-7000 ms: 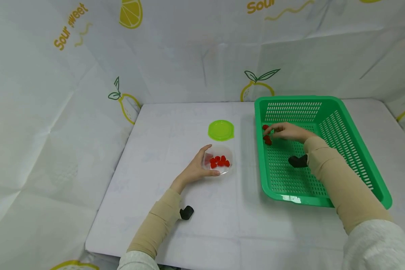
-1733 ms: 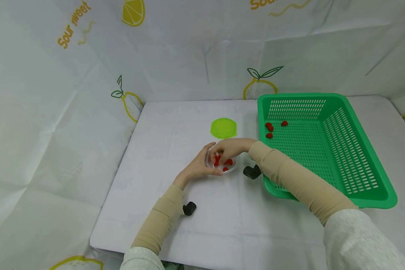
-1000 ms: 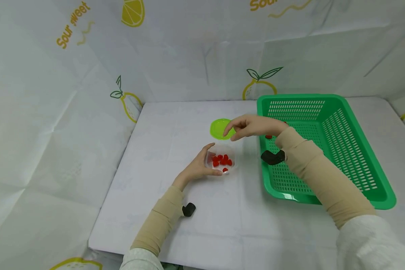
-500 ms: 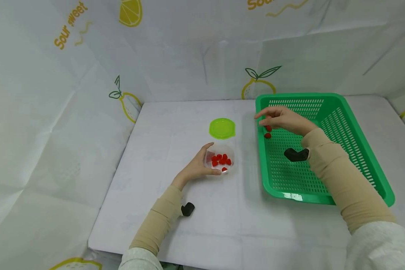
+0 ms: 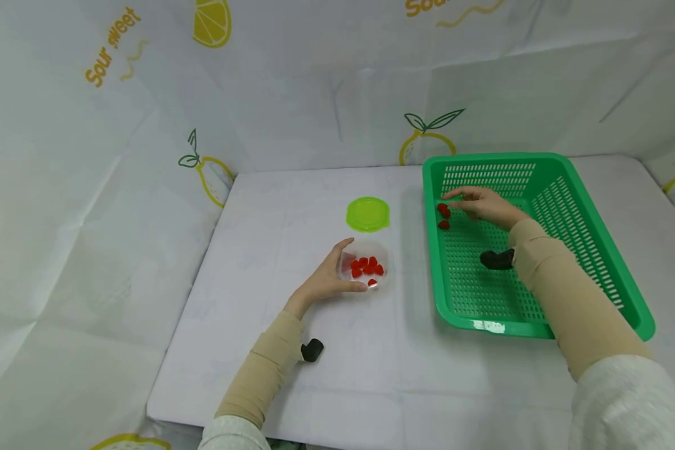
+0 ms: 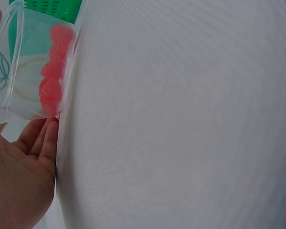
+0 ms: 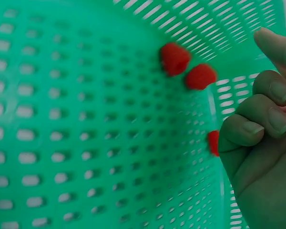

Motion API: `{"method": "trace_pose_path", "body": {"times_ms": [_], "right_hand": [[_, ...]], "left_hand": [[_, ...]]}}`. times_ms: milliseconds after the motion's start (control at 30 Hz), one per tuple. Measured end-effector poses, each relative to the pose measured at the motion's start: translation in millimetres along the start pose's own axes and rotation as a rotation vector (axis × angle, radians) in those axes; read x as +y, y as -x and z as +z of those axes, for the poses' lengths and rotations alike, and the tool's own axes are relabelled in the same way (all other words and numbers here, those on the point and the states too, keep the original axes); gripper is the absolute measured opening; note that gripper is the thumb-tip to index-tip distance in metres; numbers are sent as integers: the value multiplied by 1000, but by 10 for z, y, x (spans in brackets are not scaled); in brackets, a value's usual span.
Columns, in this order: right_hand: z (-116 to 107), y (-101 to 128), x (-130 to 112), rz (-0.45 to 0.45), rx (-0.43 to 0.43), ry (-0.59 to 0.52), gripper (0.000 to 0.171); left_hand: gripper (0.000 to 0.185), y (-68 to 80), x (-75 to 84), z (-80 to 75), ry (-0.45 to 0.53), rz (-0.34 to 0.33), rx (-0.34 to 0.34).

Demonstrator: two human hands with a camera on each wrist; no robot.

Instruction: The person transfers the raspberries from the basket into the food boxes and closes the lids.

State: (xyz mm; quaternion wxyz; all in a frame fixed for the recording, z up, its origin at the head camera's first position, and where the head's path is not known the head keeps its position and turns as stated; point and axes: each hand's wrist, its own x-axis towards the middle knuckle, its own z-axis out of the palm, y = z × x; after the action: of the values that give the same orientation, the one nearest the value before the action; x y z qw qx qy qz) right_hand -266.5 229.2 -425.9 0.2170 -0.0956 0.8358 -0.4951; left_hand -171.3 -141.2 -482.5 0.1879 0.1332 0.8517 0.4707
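A small clear container [image 5: 371,259] with several red berries [image 5: 365,267] stands on the white table [image 5: 315,387]. My left hand [image 5: 350,267] grips its left side; in the left wrist view the container [image 6: 24,95], its berries [image 6: 52,71] and my fingers [image 6: 40,140] show close up. My right hand [image 5: 455,201] reaches into the far-left corner of the green basket [image 5: 596,250], beside loose red berries [image 5: 443,212]. In the right wrist view the fingers [image 7: 267,95] are loosely curled with nothing between them, and three berries [image 7: 175,58] lie near them.
A round lime-green lid [image 5: 368,214] lies on the table just behind the container. White printed sheets wall the table at the back and left. Black wrist mounts [image 5: 312,350] sit under both forearms.
My right hand has gone from the container, past the lid, to the basket and dropped toward the berries in its far-left corner. My left hand still grips the container.
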Motion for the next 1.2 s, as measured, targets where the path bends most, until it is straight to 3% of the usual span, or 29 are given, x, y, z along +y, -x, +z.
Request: {"method": "trace_pose_path", "body": {"times_ms": [200,467,833,1200], "right_hand": [[31,-64,96,42,-41,130,44],[94,-102,142,39,-72,208,39],[101,-115,157,78,-86,246,38],[91,-140,179,47,-121,263,38]], "left_hand": [[102,9,-3,-9,-4,4,0],[102,15,0,-4,2,0,-4],[100,12,-12,8,9,-16,0],[100,2,-8,7,1,-8,2]]}}
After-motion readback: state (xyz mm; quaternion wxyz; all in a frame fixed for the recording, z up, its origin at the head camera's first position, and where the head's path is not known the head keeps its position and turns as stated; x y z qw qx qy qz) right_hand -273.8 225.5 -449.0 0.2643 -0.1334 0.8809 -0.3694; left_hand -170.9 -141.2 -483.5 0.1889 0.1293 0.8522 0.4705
